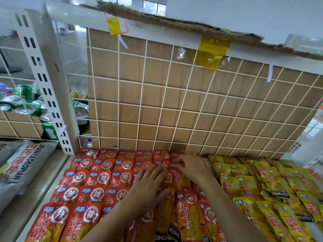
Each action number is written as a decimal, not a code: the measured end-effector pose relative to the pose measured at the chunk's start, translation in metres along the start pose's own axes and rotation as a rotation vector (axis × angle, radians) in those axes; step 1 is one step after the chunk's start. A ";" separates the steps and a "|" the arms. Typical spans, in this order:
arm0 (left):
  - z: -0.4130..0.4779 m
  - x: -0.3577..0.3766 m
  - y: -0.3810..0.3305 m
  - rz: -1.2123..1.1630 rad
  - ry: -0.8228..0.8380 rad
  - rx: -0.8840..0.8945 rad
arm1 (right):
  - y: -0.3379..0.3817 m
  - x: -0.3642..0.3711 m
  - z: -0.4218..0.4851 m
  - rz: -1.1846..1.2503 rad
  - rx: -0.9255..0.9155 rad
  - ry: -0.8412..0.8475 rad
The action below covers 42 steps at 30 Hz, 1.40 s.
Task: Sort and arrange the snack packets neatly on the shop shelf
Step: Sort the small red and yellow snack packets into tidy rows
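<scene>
Nearest us, our left hand lies flat and open, fingers spread, pressing on the overlapping red snack packets, while our right hand, fingers curled, seems to pinch a packet's top edge at the back row, though we cannot tell how firmly. The red packets fill the shelf floor almost edge to edge, yellow snack packets crowd just beside them on the right, and the nearest ones are cut off below. Behind stands a white wire grid backed by cardboard, with green drink cans beyond it at left.
</scene>
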State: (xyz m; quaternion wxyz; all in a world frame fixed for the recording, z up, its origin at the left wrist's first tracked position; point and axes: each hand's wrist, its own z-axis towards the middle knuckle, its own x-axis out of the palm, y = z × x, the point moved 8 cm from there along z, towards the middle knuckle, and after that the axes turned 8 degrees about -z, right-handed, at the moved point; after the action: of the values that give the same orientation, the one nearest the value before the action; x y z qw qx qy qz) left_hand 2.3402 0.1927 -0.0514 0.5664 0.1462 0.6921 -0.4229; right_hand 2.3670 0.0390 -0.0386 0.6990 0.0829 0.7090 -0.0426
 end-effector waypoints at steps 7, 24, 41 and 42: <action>0.006 0.004 -0.005 0.005 0.004 -0.002 | -0.008 -0.011 -0.005 0.200 0.037 -0.004; -0.001 -0.003 -0.012 0.062 -0.002 -0.059 | -0.007 -0.017 -0.006 0.132 0.006 -0.108; -0.016 0.013 -0.029 -0.045 0.149 0.026 | 0.016 -0.001 0.013 0.399 -0.041 0.004; -0.015 0.013 -0.030 -0.041 0.152 0.019 | 0.015 -0.001 0.014 0.397 -0.038 0.008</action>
State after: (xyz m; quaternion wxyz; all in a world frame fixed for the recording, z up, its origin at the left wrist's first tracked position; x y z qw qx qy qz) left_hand 2.3056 0.1825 -0.0510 0.5021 0.1693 0.7318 -0.4286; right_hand 2.3832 0.0514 -0.0367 0.6922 0.2082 0.6823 0.1099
